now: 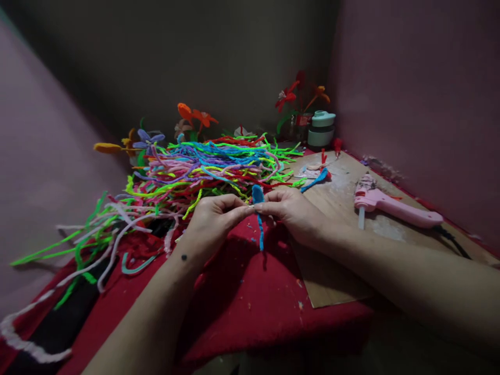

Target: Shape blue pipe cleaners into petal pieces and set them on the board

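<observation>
Between my two hands is a blue pipe cleaner petal point(258, 195), its loop pointing up and its twisted stem hanging down over the red cloth. My left hand point(221, 213) pinches it from the left with thumb and forefinger at the base of the loop. From the other side my right hand point(291, 211) pinches the same spot, so the fingertips of both hands meet there. Another blue pipe cleaner petal point(315, 179) lies on the wooden board point(332, 281) beyond my right hand. Behind my hands spreads a large heap of coloured pipe cleaners point(219, 161).
A pink glue gun point(402, 205) rests on the board at right, its cord trailing off. At the back stand a mint-lidded jar point(322, 129) and red pipe cleaner flowers point(287, 97). Orange flowers point(197, 117) rise behind the heap. Red cloth point(242, 312) covers the table. Walls close both sides.
</observation>
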A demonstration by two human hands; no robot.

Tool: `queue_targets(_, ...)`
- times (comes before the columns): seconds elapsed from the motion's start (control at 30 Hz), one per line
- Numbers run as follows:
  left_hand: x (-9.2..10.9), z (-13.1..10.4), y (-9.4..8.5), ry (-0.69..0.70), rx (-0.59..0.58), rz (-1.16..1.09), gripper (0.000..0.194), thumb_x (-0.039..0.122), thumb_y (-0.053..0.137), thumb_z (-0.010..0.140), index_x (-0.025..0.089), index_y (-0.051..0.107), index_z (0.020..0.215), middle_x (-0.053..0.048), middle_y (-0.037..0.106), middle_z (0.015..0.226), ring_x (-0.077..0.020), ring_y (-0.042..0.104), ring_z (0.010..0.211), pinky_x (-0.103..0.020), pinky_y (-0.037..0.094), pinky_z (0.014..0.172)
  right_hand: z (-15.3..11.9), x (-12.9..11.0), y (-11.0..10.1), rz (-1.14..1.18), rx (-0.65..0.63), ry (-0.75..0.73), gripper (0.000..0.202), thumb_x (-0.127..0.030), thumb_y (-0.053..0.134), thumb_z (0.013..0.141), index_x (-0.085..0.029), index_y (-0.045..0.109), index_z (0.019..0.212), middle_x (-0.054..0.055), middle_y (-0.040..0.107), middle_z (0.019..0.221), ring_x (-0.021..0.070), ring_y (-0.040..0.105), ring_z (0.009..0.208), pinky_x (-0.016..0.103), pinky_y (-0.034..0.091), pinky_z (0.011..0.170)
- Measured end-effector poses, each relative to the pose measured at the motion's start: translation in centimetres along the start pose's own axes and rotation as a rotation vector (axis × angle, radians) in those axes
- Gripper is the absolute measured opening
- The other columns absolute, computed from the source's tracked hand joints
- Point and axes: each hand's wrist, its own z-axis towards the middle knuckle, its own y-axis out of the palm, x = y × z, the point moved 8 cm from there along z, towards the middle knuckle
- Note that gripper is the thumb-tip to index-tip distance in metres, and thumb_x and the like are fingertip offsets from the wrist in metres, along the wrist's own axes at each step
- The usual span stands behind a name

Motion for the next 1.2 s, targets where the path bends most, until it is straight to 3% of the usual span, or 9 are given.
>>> queue_targets(0.17, 2.6, -1.2, -1.2, 0.335, 0.296, 0.38, 0.017, 0.029, 0.057, 0.076, 0.016, 0.062, 0.065, 0.0, 0.06, 0.062, -0.0111, 0.052, 0.059, -0.022, 0.038, 0.059, 0.2, -0.1, -0.7, -0.027, 0.089, -0.046, 0.023, -0.024, 0.058, 0.068, -0.016, 0.046, 0.05, -0.005, 0.042, 0.046, 0.0057, 0.033, 0.042, 0.024, 0.023, 0.045)
queue_targets(0.37, 2.2, -1.1, -1.4, 0.363, 0.329, 0.464, 0.022, 0.034, 0.055, 0.079, 0.016, 0.063, 0.068, -0.001, 0.061, 0.064, -0.0109, 0.055, 0.059, -0.021, 0.038, 0.059, 0.2, -0.3, -1.2, 0.012, 0.131, -0.076, 0.022, -0.022, 0.056, 0.069, -0.016, 0.045, 0.05, -0.005, 0.041, 0.046, 0.0056, 0.033, 0.043, 0.023, 0.023, 0.045)
queue_targets(0.67, 1.7, -0.4, -0.8, 0.309, 0.115, 0.51, 0.025, 0.034, 0.055, 0.077, 0.016, 0.056, 0.06, 0.002, 0.05, 0.058, -0.01, 0.045, 0.056, -0.022, 0.031, 0.056, 0.4, -0.7, -1.9, -0.057, 0.154, -0.074, 0.021, -0.02, 0.054, 0.069, -0.016, 0.043, 0.053, -0.006, 0.037, 0.048, 0.0054, 0.03, 0.044, 0.023, 0.022, 0.046)
queue_targets(0.9, -0.4, -0.4, 0.6, -0.034, -0.256, -0.01, 0.025, 0.039, 0.05, 0.079, 0.016, 0.055, 0.072, 0.005, 0.044, 0.059, -0.0074, 0.038, 0.053, -0.019, 0.029, 0.05, 0.2, -1.8, -2.0, -0.158, 0.17, -0.146, 0.02, -0.019, 0.053, 0.07, -0.016, 0.043, 0.053, -0.006, 0.036, 0.05, 0.0055, 0.028, 0.047, 0.024, 0.02, 0.047)
queue_targets(0.97, -0.7, -0.4, 0.5, -0.07, -0.261, -0.027, 0.022, 0.037, 0.052, 0.077, 0.015, 0.055, 0.072, 0.005, 0.044, 0.059, -0.0072, 0.037, 0.053, -0.018, 0.029, 0.049, 0.1, -1.9, -1.9, -0.17, 0.166, -0.153, 0.019, -0.019, 0.052, 0.07, -0.016, 0.043, 0.053, -0.006, 0.037, 0.05, 0.0058, 0.028, 0.047, 0.024, 0.021, 0.047)
queue_targets(1.2, -1.0, -0.2, -0.2, -0.093, -0.111, 0.139, 0.022, 0.033, 0.051, 0.075, 0.015, 0.054, 0.062, 0.006, 0.041, 0.052, -0.0055, 0.032, 0.045, -0.018, 0.023, 0.041, -0.2, -2.3, -1.8, -0.219, 0.185, -0.184, 0.019, -0.019, 0.052, 0.07, -0.016, 0.043, 0.054, -0.005, 0.037, 0.052, 0.0068, 0.029, 0.05, 0.024, 0.023, 0.05)
